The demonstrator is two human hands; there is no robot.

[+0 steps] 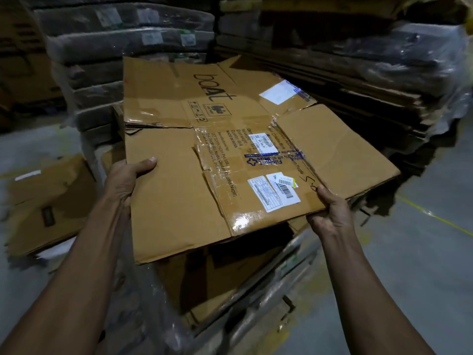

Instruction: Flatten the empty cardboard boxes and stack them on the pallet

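Flattened cardboard box (204,160) held level in both hands over a stack of flat cardboard (220,275).

The left hand (125,183) grips the box's left edge, thumb on top and fingers curled beneath; the right hand (330,211) pinches the near right corner the same way. The box (printed "boAt", with shiny tape and barcode labels (275,189) on its upper face) lies flaps-out above the stack. Another flattened box (48,203) rests on the floor (419,265) to the left; wrapped bundles (122,47) stand behind.

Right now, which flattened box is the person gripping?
The boAt-printed flattened box, gripped by left hand and right hand; the other flattened box lies untouched on the floor.
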